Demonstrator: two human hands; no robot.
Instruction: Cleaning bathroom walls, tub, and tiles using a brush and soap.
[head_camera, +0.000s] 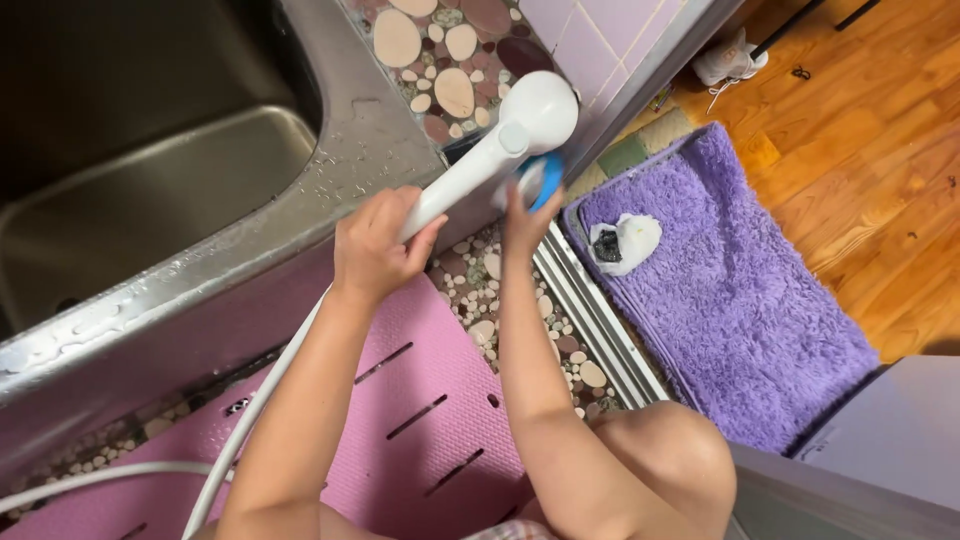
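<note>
While my left hand (375, 245) stays out of the scrubbing and simply grips the handle of the white plastic hand shower (500, 145), fingers wrapped fully around it, my right hand (528, 215) presses a small blue sponge (543, 180) against the underside of the shower's round head, fingers closed on the sponge. By the look of it I am in the middle of the cleaning: the sponge is touching the head, yet I cannot tell how much of the face is done, since it points away from me. Water droplets bead on the rim of the stainless steel bathtub (330, 190) just beside my left hand, so things are already wet. Both forearms reach forward and up from my knees, the left wrist bent to tilt the shower diagonally, the right one stretched straight towards the head. From the handle the white hose (255, 415) runs down past my left arm over the pink slotted floor mat (420, 400). To my right lies the purple shaggy bath rug (740, 300) with a crumpled white and black cloth (622, 243) on it.
</note>
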